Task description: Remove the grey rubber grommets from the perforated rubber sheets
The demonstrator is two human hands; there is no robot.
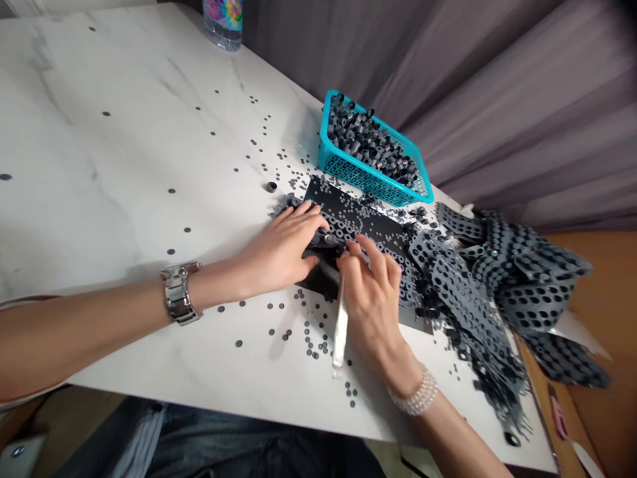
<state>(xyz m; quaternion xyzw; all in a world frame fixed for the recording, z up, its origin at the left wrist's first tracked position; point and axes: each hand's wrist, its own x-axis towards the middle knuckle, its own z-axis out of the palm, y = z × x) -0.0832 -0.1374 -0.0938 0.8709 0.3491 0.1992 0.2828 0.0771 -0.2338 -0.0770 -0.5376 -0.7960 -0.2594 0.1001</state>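
Note:
My left hand (286,245) lies with fingers stretched out and thumb apart over dark foam-like pieces on a black mat (383,229). The fingertips press at the edge of a row of small grey rings (343,232). In my right hand (371,282), closed fingers grip a slim tool with a white, wrapped-looking handle (340,332). Its handle end points toward me; the working tip is hidden by the fingers near the rings. Small black discs (311,345) lie scattered around both hands.
Behind the mat stands a turquoise basket (368,174) heaped with grey and black ring pieces. Perforated grey sheet scraps (462,292) pile up at the right, over the table edge. A water bottle (223,26) stands at the back. A pink-handled tool (558,411) lies at lower right.

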